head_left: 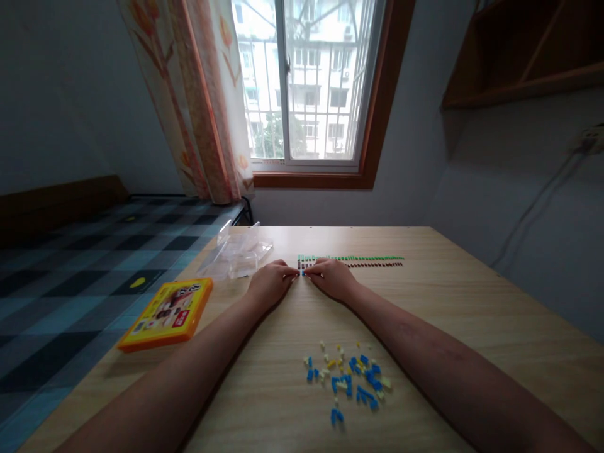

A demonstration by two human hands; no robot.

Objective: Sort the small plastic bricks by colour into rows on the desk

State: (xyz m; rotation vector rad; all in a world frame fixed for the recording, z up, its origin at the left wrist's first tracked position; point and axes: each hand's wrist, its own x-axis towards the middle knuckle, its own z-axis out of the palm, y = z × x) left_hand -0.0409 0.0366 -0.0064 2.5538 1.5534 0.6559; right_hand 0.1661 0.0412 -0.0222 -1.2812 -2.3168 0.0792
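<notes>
Both my hands rest on the wooden table [472, 296], fingertips meeting at the left end of a long row of tiny bricks. My left hand [270, 282] is closed in a pinch at that end. My right hand [333, 277] is also pinched there, touching a small blue and red piece [302, 272]. The row has a green strip [363, 258] on top and a dark brown strip [377, 264] below it, running to the right. What each pinch holds is too small to make out.
A loose pile of small blue, yellow and white bricks [349, 377] lies between my forearms. A clear plastic case [236, 255] sits to the left, an orange box [165, 313] at the table's left edge. A checked bed [70, 264] stands beside the table.
</notes>
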